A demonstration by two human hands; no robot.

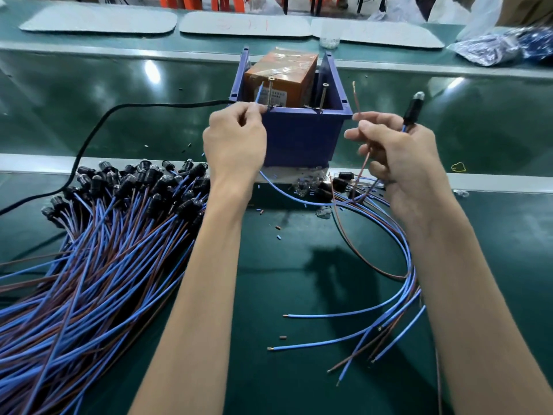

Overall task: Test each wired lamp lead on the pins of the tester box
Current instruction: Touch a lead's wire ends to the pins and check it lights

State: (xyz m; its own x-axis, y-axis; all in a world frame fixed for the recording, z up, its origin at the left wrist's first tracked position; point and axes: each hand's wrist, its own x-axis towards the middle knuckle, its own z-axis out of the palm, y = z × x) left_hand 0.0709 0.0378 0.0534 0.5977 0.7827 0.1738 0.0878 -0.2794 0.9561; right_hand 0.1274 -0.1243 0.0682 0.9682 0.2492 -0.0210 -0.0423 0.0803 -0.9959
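Heap of lamp leads at left on green worktop. Left hand raised at tester box, pinching blue wire, tip angled up-right beside left pin. Right hand raised right of box, pinching brown wire pointing up, other fingers curled round black lamp, bulb end up.

One wide-angle view, worn on the person's head, looks forward and down along both forearms, which enter from the bottom edge. It sits close over the green counter, whose straight edges bow with the lens. The tester box stands just above frame centre, near the camera. Orange chair legs at the top edge mark the farthest reach of the view.
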